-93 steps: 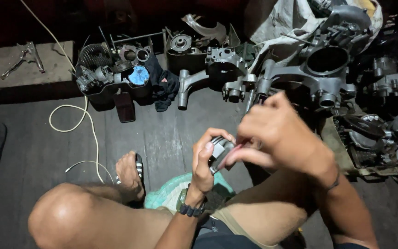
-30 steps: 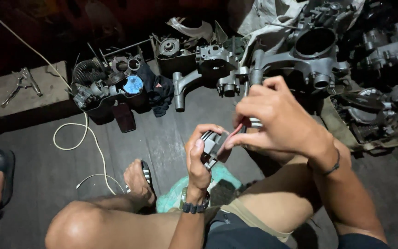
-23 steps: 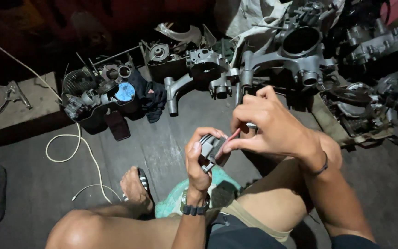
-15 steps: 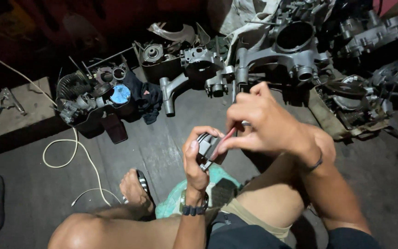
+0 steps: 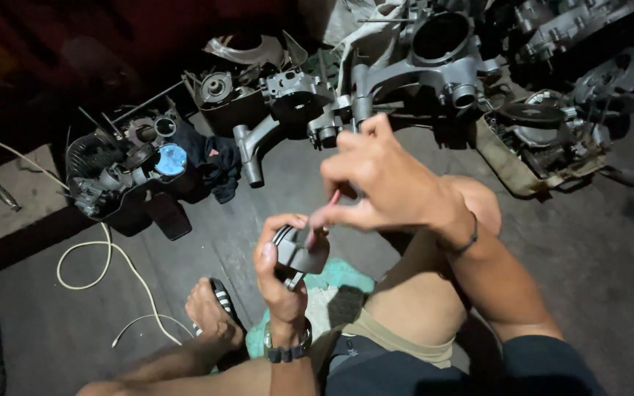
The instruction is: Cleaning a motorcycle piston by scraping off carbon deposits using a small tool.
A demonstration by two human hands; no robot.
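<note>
Right hand (image 5: 387,183) risen; left hand (image 5: 280,268) clasps piston (image 5: 299,249).

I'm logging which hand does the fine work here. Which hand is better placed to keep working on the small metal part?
Probably the right hand: it pinches a thin red tool against the small metal part, which the left hand grips.

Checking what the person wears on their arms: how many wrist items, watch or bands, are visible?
2. A watch sits on the left wrist below the left hand; a thin dark band circles the right wrist behind the right hand. None seems hidden.
</note>
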